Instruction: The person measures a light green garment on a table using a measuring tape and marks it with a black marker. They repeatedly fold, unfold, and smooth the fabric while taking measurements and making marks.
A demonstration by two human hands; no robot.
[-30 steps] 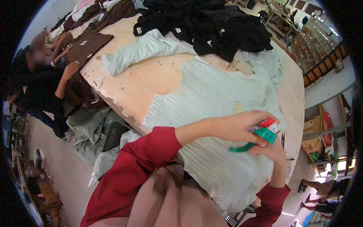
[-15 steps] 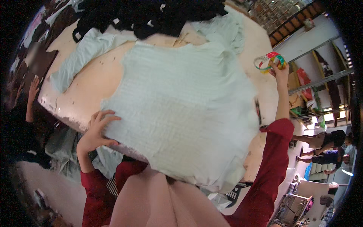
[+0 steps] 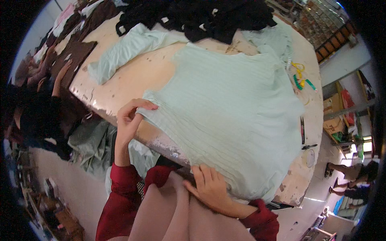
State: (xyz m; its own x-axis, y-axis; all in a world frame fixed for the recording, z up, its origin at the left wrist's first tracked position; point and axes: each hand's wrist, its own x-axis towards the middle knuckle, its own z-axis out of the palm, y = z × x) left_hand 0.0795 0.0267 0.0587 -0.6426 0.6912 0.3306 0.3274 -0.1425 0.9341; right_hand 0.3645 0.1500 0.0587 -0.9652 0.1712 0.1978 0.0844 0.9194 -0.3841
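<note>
A pale mint-green garment (image 3: 229, 104) with fine creases lies spread over the table. At its left corner, my left hand (image 3: 132, 114) pinches the fabric edge between thumb and fingers, lifting it slightly. My right hand (image 3: 211, 186) rests on the garment's near edge, fingers stretched out over the cloth and thumb apart. A yellow and green tape measure (image 3: 298, 78) lies loosely on the table to the right of the garment. The fabric's underside is hidden.
Black garments (image 3: 193, 18) are heaped along the table's (image 3: 124, 84) far side. A rolled mint-green cloth (image 3: 128, 46) lies at far left. Pens (image 3: 302, 130) and a tape roll (image 3: 309, 157) sit near the right edge. A person (image 3: 44, 116) handles brown cloth (image 3: 74, 54) at left.
My right hand has let go of the tape measure, now on the table, and come down to the garment's near edge. My left hand has closed on the fabric corner. The view has shifted.
</note>
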